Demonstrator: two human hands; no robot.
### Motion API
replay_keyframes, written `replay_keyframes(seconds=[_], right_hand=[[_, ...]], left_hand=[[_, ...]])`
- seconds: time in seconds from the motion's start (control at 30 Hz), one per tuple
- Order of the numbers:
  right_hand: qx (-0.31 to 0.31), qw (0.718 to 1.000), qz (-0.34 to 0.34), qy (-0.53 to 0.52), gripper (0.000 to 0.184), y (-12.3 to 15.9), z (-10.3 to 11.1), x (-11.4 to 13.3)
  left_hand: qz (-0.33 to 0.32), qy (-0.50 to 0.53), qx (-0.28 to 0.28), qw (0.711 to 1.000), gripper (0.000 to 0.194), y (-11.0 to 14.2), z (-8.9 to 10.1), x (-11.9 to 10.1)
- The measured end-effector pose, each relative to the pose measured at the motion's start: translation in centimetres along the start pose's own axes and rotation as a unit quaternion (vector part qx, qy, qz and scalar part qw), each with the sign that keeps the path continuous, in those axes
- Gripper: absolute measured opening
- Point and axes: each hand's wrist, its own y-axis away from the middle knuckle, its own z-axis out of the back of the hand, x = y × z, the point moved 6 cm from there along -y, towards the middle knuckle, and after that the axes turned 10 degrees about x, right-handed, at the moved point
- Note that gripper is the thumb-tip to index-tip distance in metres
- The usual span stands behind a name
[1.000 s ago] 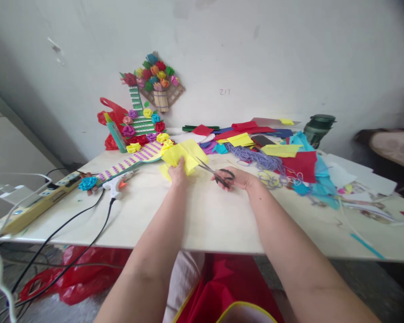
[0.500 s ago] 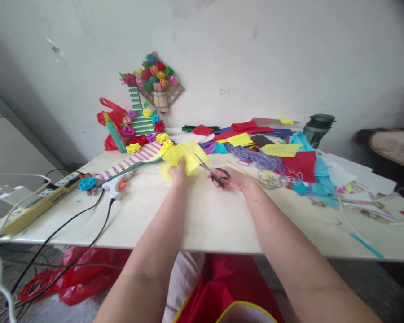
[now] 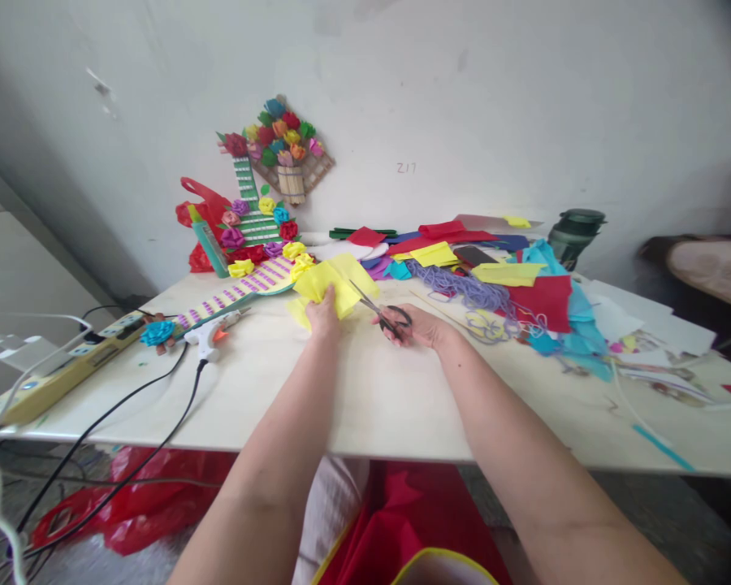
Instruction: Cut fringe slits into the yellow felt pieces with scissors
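Observation:
Yellow crepe paper (image 3: 346, 284) is pinched in my left hand (image 3: 322, 311) above the middle of the table. My right hand (image 3: 423, 327) is closed round the black handles of a pair of scissors (image 3: 395, 318). The scissors point left, and their blades lie at the right part of the yellow paper; I cannot tell whether they are cutting into it. Just left of my left hand lies a flat craft piece with purple and cream stripes (image 3: 256, 283), trimmed with yellow paper flowers (image 3: 301, 264).
A white glue gun (image 3: 205, 335) and a power strip (image 3: 67, 370) with cables lie on the left. Behind stand a glue bottle (image 3: 208, 242) and a flower-decorated green craft (image 3: 259, 223). Purple yarn (image 3: 463, 286), coloured paper (image 3: 542, 299) and a dark green bottle (image 3: 576, 236) are at the right.
My right hand and the scissors have shifted very slightly left. My left hand and the yellow paper stay almost in the same place.

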Motion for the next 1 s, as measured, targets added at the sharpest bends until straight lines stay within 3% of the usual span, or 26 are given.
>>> replay_keyframes(seconds=[1.0], right_hand=[[-0.032,0.999,-0.011,-0.031,0.035,-0.66,0.04,-0.45]], left_hand=[[-0.009,0.009,-0.015,1.0,0.021,-0.08,0.22,0.05]])
